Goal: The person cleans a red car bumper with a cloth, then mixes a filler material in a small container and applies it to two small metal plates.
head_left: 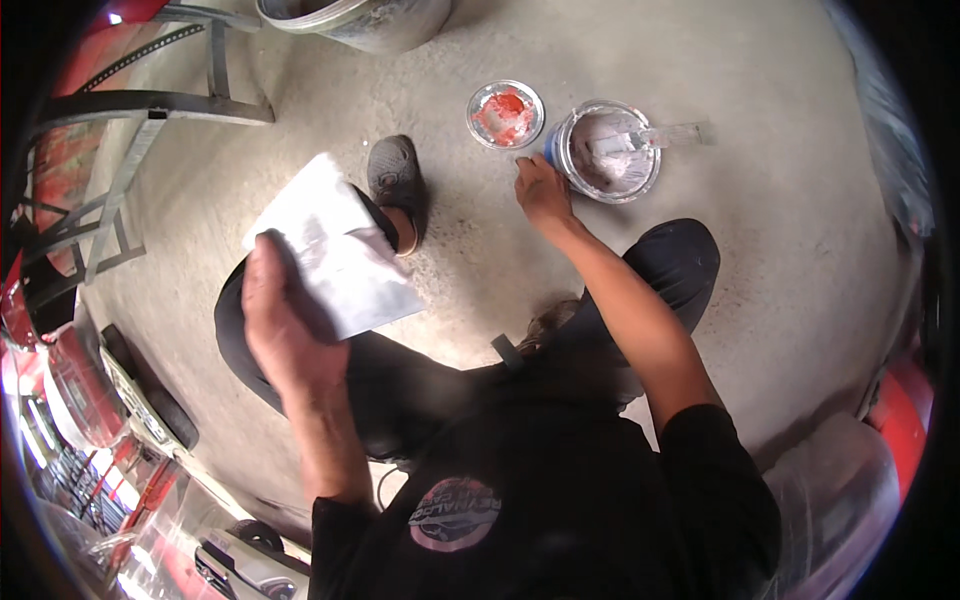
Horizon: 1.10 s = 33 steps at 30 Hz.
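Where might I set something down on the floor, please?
Bare concrete floor shows right of the open can and its spatula; a smaller patch lies between the bucket and the smeared lid. It is crowded where the right hand, can and lid sit close together.

This is a workshop: concrete floor; metal stand; open can of paste.

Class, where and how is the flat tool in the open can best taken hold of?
Probably grip the flat tool by its outer end, pinched between thumb and fingers, coming from the right. That end juts past the right rim of the can, leaving room around it, while the inner end reaches in over the pale paste.
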Motion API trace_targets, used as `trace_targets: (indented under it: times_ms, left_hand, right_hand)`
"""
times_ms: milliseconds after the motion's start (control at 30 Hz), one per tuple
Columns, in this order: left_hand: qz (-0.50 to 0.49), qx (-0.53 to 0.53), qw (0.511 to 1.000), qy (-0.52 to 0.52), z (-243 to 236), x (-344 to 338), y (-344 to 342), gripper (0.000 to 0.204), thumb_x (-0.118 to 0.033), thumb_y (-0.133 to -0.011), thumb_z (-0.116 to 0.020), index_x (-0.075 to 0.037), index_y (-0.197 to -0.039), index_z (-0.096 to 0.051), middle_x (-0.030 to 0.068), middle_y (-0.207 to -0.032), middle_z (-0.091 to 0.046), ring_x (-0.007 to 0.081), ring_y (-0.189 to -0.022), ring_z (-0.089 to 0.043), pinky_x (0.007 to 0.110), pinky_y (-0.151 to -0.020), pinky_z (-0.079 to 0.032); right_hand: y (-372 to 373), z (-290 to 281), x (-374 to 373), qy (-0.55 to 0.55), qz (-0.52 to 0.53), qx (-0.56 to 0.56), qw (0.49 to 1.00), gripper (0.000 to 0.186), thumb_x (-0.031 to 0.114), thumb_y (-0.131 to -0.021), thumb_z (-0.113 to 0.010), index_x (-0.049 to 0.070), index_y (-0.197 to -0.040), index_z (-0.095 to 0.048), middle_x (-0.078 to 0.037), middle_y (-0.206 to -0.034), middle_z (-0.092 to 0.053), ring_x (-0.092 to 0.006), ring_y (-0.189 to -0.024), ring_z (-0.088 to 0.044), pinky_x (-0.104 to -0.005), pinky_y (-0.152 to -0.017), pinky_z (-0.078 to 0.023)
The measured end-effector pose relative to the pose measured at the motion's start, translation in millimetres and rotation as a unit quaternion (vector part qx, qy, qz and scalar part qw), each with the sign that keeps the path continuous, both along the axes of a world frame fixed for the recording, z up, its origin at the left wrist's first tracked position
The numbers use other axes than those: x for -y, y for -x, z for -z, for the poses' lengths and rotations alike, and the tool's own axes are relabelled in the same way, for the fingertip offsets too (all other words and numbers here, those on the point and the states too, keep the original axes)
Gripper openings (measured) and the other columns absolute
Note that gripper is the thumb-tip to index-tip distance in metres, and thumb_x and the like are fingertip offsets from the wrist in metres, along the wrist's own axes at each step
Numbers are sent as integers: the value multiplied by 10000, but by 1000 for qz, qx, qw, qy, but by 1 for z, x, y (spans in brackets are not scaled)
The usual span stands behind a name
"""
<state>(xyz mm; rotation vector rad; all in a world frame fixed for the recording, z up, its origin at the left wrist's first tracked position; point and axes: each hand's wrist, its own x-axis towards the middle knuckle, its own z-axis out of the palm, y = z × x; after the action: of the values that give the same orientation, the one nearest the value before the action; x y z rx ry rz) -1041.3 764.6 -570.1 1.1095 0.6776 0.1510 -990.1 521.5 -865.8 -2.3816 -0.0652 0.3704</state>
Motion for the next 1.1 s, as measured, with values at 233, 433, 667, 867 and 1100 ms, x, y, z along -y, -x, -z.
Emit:
trace_targets:
  times_ms: [233,433,667,867,1100]
  left_hand:
    - [-13,-19,999,36,-6,-4,-14,413,-354,-1062,-466,-17,-1273,-576,117,-1121,-695,254,-956,-704,429,-810,-586]
    - [-7,4,998,54,-3,-13,-13,430,-357,-1069,-451,-16,-1308,-561,121,-1181,-681,255,-997,-693,410,-840,-574]
    - [-13,23,997,71,1,-33,-12,426,-357,-1072,-442,-30,-1319,-562,118,-1206,-678,259,-1008,-692,418,-843,-575]
    - [-34,45,995,81,2,-36,-14,412,-336,-1073,-447,-30,-1326,-558,121,-1222,-670,257,-1019,-688,421,-854,-571]
    - [-36,56,996,59,-2,-31,-21,406,-310,-1075,-453,-18,-1341,-548,114,-1255,-651,245,-1056,-667,402,-900,-540]
  right_hand:
    - [-48,63,-27,189,-50,246,949,178,106,-875,-578,17,-1027,-611,-128,-917,-560,-300,-890,-653,-388,-609,-583]
    - [-82,91,-29,206,-105,235,944,193,88,-880,-568,-26,-1022,-633,-169,-980,-591,-339,-914,-666,-402,-665,-606]
    - [-94,104,-40,229,-102,194,948,251,196,-969,-548,-21,-956,-673,-188,-1017,-603,-371,-922,-674,-427,-703,-607]
    - [-97,99,-45,213,-102,143,961,334,282,-997,-534,-18,-956,-675,-173,-1010,-601,-354,-888,-672,-432,-687,-598]
    - [-97,136,-44,153,-92,211,961,170,134,-912,-576,-9,-963,-652,-164,-1021,-629,-328,-854,-691,-429,-736,-575]
